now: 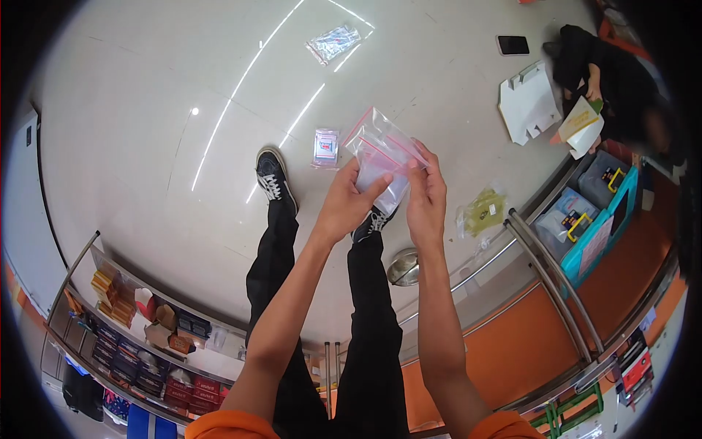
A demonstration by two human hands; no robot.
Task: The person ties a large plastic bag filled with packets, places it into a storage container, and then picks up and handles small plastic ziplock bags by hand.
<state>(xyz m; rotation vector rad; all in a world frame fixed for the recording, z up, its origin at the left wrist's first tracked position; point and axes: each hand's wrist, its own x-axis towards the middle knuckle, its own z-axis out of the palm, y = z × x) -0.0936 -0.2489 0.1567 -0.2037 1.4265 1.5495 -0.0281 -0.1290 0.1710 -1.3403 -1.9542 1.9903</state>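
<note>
Black sneaker [273,178] planted on floor [168,161]. Small packet [325,148] seen beyond left hand [345,201], by which left side of clear pink-striped plastic [386,150] is pinched. Plastic held above floor, between hands; right side gripped by right hand [428,196]. Yellowish crumpled bag [485,211] seen on floor, farther right.

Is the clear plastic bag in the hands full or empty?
It looks empty: the clear plastic bag between the left hand and right hand is thin and see-through, with no item visible inside.
</note>
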